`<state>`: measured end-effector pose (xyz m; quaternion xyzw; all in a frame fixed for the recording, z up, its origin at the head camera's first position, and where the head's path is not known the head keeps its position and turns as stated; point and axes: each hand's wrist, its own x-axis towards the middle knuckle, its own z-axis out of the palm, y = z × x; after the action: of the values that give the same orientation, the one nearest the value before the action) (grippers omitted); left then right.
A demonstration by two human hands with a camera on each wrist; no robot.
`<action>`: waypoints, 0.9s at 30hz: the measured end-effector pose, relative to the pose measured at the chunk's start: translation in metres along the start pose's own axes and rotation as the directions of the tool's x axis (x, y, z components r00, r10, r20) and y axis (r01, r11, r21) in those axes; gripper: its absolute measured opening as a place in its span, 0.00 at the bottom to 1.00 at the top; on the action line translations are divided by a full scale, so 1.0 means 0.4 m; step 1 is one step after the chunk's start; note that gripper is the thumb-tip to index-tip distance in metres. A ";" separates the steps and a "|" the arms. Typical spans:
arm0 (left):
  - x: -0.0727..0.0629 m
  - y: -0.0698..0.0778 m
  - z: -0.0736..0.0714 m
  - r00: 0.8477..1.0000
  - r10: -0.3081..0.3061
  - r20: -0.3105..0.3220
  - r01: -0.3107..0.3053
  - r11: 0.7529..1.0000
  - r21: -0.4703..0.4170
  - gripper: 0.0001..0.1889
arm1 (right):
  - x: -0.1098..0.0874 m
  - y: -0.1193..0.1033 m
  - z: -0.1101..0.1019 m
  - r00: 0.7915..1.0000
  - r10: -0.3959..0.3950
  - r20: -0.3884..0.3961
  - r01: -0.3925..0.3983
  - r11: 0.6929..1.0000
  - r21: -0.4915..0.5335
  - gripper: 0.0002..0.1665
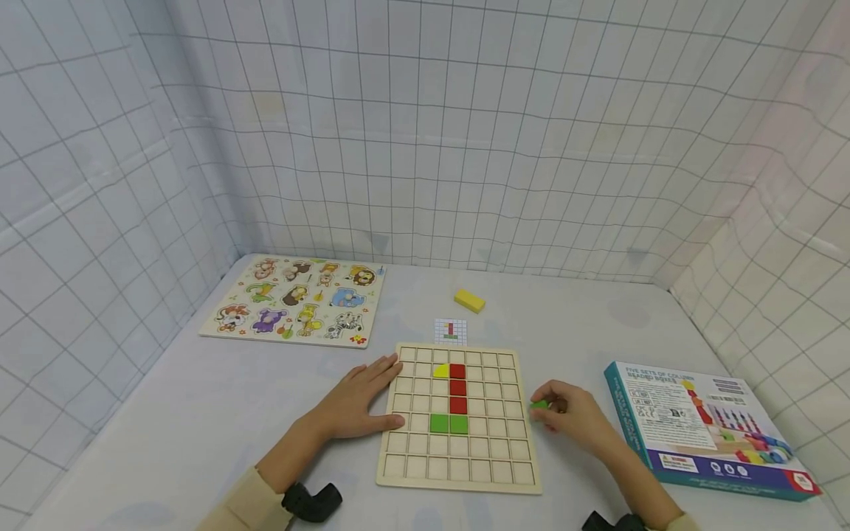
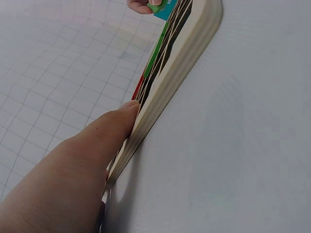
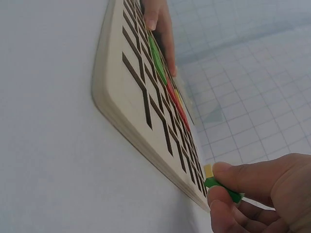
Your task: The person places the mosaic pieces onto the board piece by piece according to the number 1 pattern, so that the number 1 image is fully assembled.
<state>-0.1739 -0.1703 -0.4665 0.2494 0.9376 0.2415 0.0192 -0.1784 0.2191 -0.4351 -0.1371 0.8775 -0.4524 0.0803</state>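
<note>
A wooden grid board [image 1: 458, 468] lies flat on the table. Three red squares [image 1: 457, 388] form a column in its cells, with two green squares [image 1: 440, 423] side by side below. Left of the top red square sits a small yellow piece [image 1: 441, 371] with a slanted or curved edge. My left hand [image 1: 352, 402] touches the board's left edge, thumb and fingers spread. Just off the right edge, my right hand [image 1: 571, 413] pinches a green piece [image 3: 228, 191] between thumb and fingers; its full shape is partly covered.
Beyond the board lies a small pattern card [image 1: 451, 332], with a yellow block [image 1: 469, 300] farther back. An animal puzzle board [image 1: 226, 330] occupies the back left. A boxed toy set [image 1: 710, 428] lies at the right. Grid-patterned cloth walls [image 1: 465, 147] surround the table.
</note>
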 end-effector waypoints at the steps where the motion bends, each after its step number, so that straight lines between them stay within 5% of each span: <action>1: 0.000 0.000 0.000 1.000 0.000 0.000 0.000 1.000 0.000 0.49 | 0.001 -0.002 0.004 1.000 -0.004 0.004 0.004 1.000 0.008 0.11; 27: -0.002 0.003 -0.004 1.000 0.010 -0.001 -0.010 1.000 -0.007 0.48 | 0.015 -0.032 0.085 0.995 -0.018 0.102 0.002 0.989 0.148 0.15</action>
<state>-0.1727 -0.1704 -0.4646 0.2541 0.9355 0.2448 0.0185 -0.1731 0.1839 -0.4446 -0.1582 0.8357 -0.5088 0.1330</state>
